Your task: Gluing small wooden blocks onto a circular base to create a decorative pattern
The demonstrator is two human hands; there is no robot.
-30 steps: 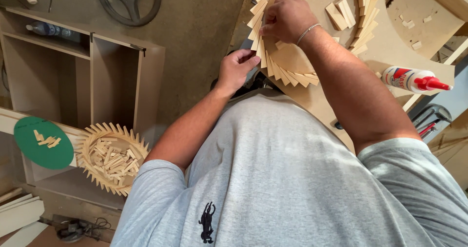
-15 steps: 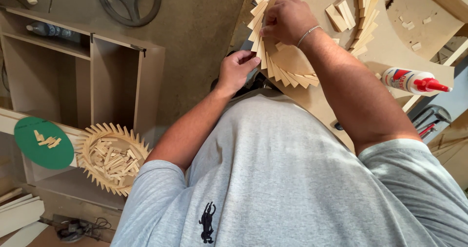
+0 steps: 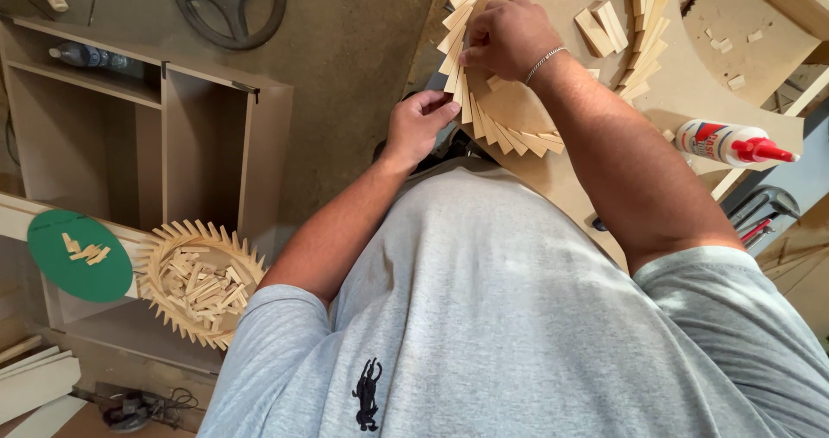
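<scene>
- Landmark: ring [image 3: 509,131] of fanned wood slats, lying on the desk [image 3: 691,92].
- Right hand [image 3: 509,36]: curled closed over the ring's upper left arc, fingertips pinching a slat [image 3: 455,58]; same spot as half a second ago.
- Left hand [image 3: 419,127]: loosely fisted just left of the ring, thumb touching its outer edge. What it holds, if anything, cannot be told. Position unchanged.
- Glue bottle [image 3: 730,142]: lying on its side right of the ring, unmoved.
- Loose blocks [image 3: 602,25]: above the ring, inside a second slat arc.
- Slat basket [image 3: 200,282]: well left of the ring, beside a green disc [image 3: 79,257].
</scene>
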